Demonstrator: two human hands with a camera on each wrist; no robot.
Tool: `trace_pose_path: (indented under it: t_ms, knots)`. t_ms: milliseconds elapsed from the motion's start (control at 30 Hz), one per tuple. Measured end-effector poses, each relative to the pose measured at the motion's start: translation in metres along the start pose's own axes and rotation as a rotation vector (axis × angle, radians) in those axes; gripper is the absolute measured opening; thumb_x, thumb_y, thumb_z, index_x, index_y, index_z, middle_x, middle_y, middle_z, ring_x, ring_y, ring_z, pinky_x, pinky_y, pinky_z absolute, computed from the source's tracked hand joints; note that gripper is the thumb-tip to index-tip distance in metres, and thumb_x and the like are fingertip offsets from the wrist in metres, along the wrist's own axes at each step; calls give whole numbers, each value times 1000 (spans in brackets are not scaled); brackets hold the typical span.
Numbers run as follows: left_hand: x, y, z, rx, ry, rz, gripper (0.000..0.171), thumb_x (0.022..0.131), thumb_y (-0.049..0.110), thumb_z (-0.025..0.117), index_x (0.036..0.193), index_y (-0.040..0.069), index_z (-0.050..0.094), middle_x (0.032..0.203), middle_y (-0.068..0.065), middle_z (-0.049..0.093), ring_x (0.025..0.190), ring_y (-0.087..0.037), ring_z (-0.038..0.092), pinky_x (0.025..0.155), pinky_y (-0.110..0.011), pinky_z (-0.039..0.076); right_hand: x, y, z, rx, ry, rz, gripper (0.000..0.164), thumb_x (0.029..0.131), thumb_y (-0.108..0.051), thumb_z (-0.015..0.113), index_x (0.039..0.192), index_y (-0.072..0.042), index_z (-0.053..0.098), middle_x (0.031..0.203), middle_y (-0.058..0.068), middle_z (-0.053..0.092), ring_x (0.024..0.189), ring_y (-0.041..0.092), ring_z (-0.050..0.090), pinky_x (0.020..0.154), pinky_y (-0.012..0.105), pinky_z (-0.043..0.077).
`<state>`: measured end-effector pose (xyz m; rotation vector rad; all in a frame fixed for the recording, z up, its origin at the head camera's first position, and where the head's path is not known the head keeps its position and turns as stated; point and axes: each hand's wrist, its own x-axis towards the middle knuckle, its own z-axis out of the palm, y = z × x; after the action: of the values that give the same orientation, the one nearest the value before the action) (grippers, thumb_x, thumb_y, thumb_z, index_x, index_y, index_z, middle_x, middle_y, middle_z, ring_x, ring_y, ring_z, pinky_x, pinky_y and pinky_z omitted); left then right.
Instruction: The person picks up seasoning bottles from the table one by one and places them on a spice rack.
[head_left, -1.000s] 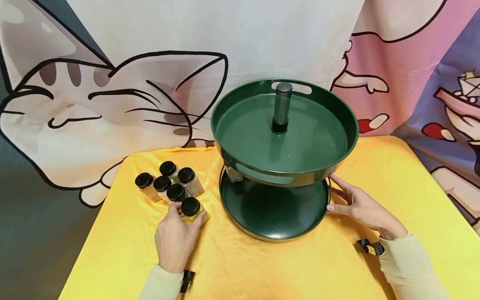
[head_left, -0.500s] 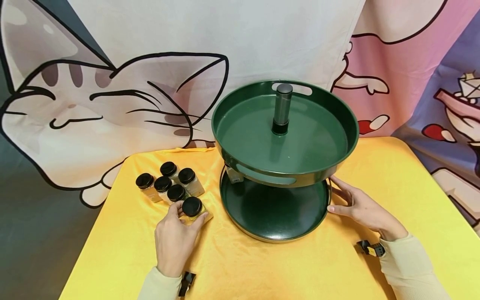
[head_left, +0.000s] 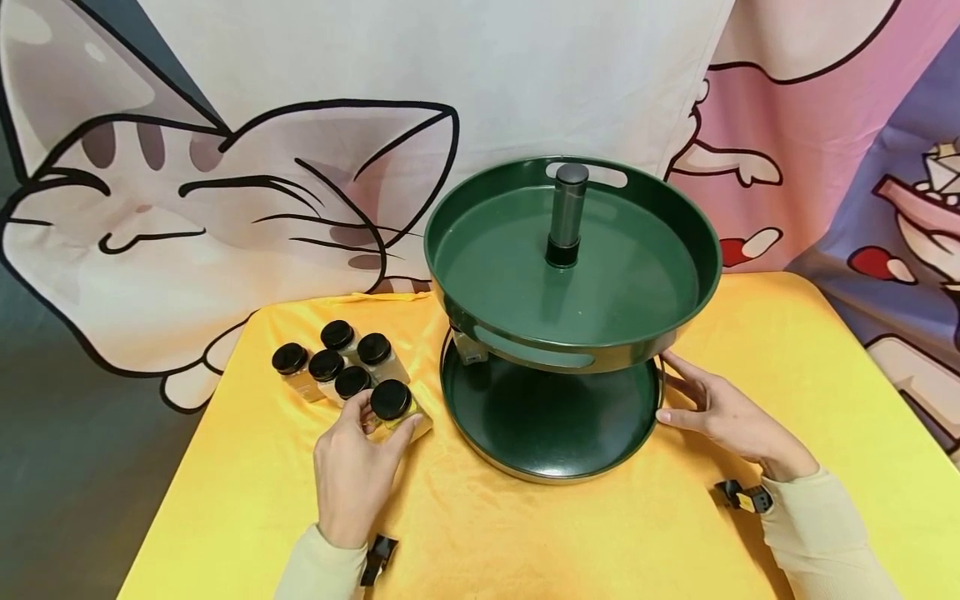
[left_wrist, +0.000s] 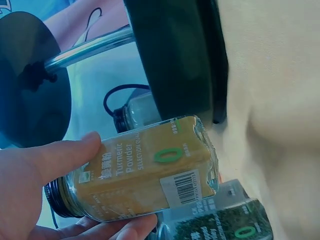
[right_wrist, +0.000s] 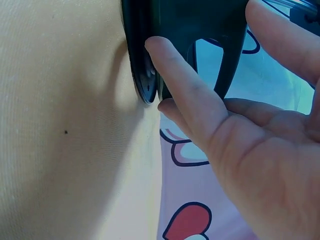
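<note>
My left hand (head_left: 356, 475) grips a square spice jar (head_left: 402, 412) with a black lid, thumb on one side and fingers on the other. In the left wrist view this jar (left_wrist: 150, 167) shows a Turmeric Powder label and lies tilted over another jar with green contents (left_wrist: 220, 225). On the right, my right hand (head_left: 727, 417) rests against the side of the lower green tray (head_left: 555, 479) of a two-tier stand. The right wrist view shows its fingers (right_wrist: 187, 92) stretched along the tray wall, which has a handle slot.
Several black-lidded spice jars (head_left: 326, 367) stand grouped left of the stand. One more jar (head_left: 470, 348) sits at the left inside the lower tray. Above it is the wide upper tray (head_left: 495, 275) with a central post (head_left: 567, 212). A yellow cloth (head_left: 487, 550) covers the table.
My left hand has raised the turmeric jar slightly and shifted it a little to the right, away from the other jars. My right hand stays at the tray's side.
</note>
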<state>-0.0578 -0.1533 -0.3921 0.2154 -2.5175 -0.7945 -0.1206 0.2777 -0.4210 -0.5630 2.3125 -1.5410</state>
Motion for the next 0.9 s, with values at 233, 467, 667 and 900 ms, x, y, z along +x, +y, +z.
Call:
trace_pose_path:
  t_ms: [233, 467, 667, 900]
  knots:
    - [4, 9, -1, -15, 4, 10, 65, 65, 46, 81, 111, 4, 62, 87, -9, 69, 69, -20, 64, 61, -37, 50, 0, 0, 0, 4, -5, -11, 83, 86, -10, 65, 149, -24, 14, 154, 4, 11, 133, 45, 18, 94, 16, 36]
    - [9, 17, 0, -34, 16, 33, 63, 66, 46, 80, 111, 6, 62, 85, -6, 69, 68, -17, 62, 62, -36, 49, -1, 0, 0, 22, -3, -16, 83, 86, -10, 65, 149, -23, 14, 154, 4, 10, 133, 45, 18, 95, 17, 37]
    - [14, 24, 3, -53, 17, 44, 65, 67, 47, 80, 113, 5, 62, 81, -5, 66, 66, -16, 59, 62, -35, 46, -1, 1, 1, 28, 3, -15, 82, 86, -10, 66, 149, -23, 15, 154, 3, 11, 134, 44, 19, 95, 18, 37]
    - [17, 33, 4, -73, 19, 68, 66, 67, 47, 79, 117, 7, 61, 89, -5, 69, 68, -15, 61, 61, -33, 47, 0, 1, 1, 34, 4, -11, 82, 86, -10, 65, 149, -22, 15, 154, 3, 11, 134, 44, 18, 95, 17, 37]
